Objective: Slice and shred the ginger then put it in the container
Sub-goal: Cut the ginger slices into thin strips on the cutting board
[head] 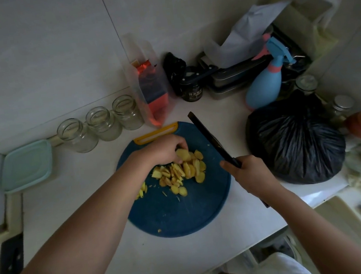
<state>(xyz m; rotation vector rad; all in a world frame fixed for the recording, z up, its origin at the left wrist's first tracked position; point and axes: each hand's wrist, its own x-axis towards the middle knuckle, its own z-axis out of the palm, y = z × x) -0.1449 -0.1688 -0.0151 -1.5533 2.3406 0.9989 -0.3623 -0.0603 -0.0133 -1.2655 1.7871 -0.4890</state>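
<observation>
My left arm comes in from the lower left, bare forearm stretched forward and a little rightward. My left hand is knuckles-up with the fingers curled down, fingertips and thumb pinching the ginger slices. My right arm comes in from the lower right, forearm angled up and to the left. My right hand is wrapped round the handle of the knife, one finger reaching forward beside the blade's base. My hands are apart.

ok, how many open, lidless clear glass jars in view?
3, in a row behind the round blue cutting board: left jar, middle jar, right jar. The metal-lidded glass jar at far right isn't counted; clutter there may hide others.
</observation>
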